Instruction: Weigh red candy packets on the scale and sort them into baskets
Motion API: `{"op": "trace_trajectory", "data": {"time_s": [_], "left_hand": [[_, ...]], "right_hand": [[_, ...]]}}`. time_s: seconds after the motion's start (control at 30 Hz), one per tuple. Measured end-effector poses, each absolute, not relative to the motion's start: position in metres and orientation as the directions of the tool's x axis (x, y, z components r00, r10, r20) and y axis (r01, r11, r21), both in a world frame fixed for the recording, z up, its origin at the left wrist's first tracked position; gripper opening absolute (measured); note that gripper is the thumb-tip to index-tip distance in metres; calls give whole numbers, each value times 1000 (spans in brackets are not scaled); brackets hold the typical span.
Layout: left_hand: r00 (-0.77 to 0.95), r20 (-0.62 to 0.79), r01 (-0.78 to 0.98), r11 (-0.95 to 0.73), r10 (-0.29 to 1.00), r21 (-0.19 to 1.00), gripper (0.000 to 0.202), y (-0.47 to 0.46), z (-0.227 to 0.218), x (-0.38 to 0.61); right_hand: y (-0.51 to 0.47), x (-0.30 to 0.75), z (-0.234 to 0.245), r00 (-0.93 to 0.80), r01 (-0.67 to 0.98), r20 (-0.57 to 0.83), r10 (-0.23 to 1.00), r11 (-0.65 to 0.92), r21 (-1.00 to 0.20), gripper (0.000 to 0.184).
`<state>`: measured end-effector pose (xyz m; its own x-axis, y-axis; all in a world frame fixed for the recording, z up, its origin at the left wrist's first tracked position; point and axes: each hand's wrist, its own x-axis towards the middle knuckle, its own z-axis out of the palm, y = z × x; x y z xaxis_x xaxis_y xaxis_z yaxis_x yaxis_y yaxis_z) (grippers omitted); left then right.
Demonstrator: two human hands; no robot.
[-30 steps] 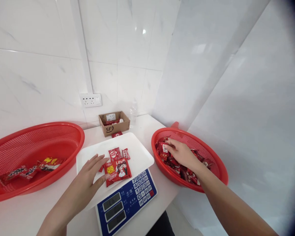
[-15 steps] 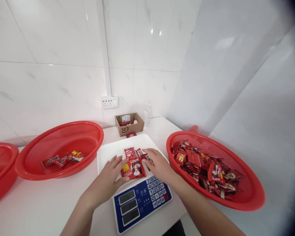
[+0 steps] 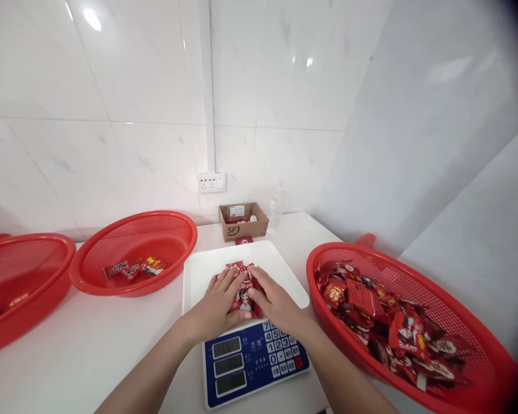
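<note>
Both of my hands rest on a small pile of red snack packets (image 3: pixel 244 294) lying on the white tray (image 3: pixel 207 270) of a blue-faced scale (image 3: pixel 252 362). My left hand (image 3: pixel 218 305) covers the pile's left side with fingers stretched flat. On the pile's right side, my right hand (image 3: pixel 274 300) lies with fingers spread and curled slightly over the packets. Neither hand has lifted a packet.
A red mesh basket (image 3: pixel 479 339) full of red packets sits at the right. Another red basket (image 3: pixel 172 224) with a few packets stands to the left, and a third (image 3: pixel 47 247) is at the far left. A small cardboard box (image 3: pixel 243 220) and wall socket (image 3: pixel 211 182) are behind.
My right hand left the right basket and came onto the packets on the scale tray. Both hands have closed in around the pile. The view has shifted, showing a third basket.
</note>
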<state>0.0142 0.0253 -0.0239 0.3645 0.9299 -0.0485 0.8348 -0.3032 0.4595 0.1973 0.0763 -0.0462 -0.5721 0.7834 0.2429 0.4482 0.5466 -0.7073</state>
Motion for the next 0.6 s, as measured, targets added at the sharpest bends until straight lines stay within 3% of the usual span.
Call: {"op": "trace_trajectory", "data": {"time_s": [0.17,0.43,0.6], "left_hand": [[326,-59,870,-275,943,410,79,24,-17,15],[334,-75,883,-285,939,372,75,26,-19,21],[337,-87,884,-283,937,373,76,26,-22,20]], "right_hand": [[82,202,-35,-465,412,309,830,511,-754,48],[95,220,-45,-513,537,288,809,564,-627,41],[93,219,-49,-581,588,191,791,570,-574,42]]}}
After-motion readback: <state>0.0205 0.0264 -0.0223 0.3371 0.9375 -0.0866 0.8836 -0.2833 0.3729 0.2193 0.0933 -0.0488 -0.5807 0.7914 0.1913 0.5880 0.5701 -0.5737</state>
